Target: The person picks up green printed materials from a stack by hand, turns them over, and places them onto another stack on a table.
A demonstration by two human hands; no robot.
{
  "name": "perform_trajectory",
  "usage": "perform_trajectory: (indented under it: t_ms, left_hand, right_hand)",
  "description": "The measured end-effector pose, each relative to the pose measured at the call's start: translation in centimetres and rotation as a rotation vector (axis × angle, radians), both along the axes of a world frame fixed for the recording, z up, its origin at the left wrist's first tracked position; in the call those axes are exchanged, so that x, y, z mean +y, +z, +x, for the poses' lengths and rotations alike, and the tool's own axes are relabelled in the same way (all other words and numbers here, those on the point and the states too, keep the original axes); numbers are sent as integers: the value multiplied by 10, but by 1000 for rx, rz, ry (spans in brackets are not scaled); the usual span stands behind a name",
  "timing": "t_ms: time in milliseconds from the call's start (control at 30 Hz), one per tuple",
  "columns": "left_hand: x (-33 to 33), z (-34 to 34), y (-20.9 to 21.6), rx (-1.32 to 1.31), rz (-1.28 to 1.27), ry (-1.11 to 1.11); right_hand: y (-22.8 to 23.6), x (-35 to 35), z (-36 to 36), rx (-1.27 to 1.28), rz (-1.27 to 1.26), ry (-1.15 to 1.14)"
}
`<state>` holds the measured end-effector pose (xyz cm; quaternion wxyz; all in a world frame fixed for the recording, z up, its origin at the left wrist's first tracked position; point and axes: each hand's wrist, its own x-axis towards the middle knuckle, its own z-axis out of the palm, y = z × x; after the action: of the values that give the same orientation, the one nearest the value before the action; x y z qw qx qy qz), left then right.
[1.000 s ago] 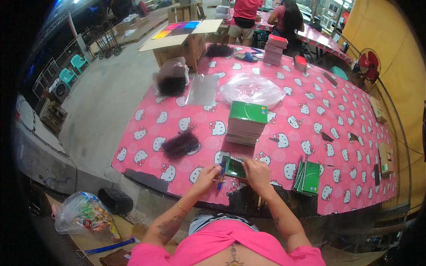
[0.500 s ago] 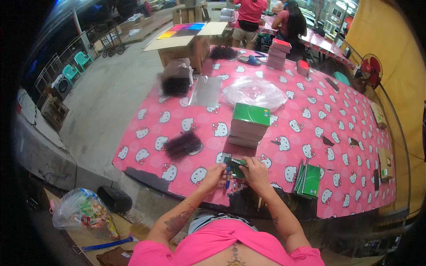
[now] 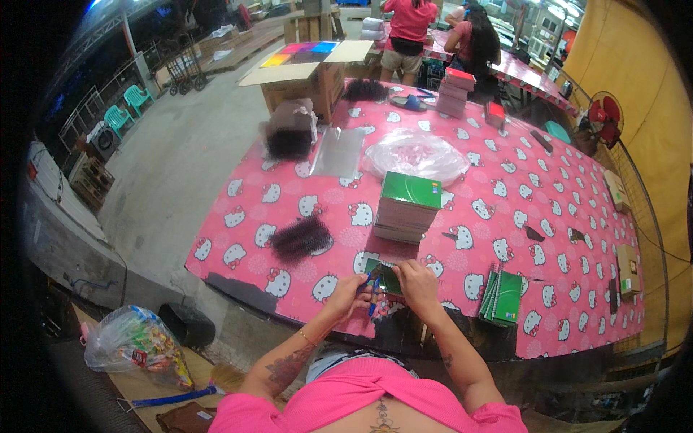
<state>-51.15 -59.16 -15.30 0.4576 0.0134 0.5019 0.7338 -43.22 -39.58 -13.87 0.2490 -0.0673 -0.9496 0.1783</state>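
My left hand (image 3: 348,294) is closed around blue-handled pliers (image 3: 374,308), whose jaws are at the top edge of a small green notebook (image 3: 392,283) near the table's front edge. My right hand (image 3: 419,287) grips the same notebook at its right side, fingertips pinched by the spiral binding along the top. Just beyond stands a tall stack of green-covered notebooks (image 3: 410,191). To the right lies a small pile of spiral-bound green notebooks (image 3: 508,297). A heap of loose black spiral coils (image 3: 299,239) rests to the left.
Farther back on the pink patterned table (image 3: 339,242) are a clear plastic bag (image 3: 417,155), a clear sheet (image 3: 337,153), more black coils (image 3: 289,144) and an open carton (image 3: 303,90). Red-topped notebooks (image 3: 455,90) stand at the far side. Two people work beyond; a fan (image 3: 605,117) stands right.
My left hand has turned the pliers so their handles spread and their jaws sit at the notebook's binding. The right hand keeps its grip with slight movement.
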Motion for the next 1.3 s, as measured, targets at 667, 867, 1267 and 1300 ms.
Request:
perform_trajectory:
  t_ms: [667, 867, 1267, 1300]
  left_hand:
    - [-39, -19, -17, 1796, -600, -51]
    - [33, -25, -46, 2095, -206, -348]
    - [62, -24, 33, 1958, -492, -383]
    - [62, -24, 35, 1970, -507, -377]
  right_hand:
    - [69, 114, 132, 252, -876, -514]
    - [2, 162, 199, -61, -133, -1115]
    - [26, 35, 69, 153, -435, -150]
    - [33, 33, 60, 179, -447, -113]
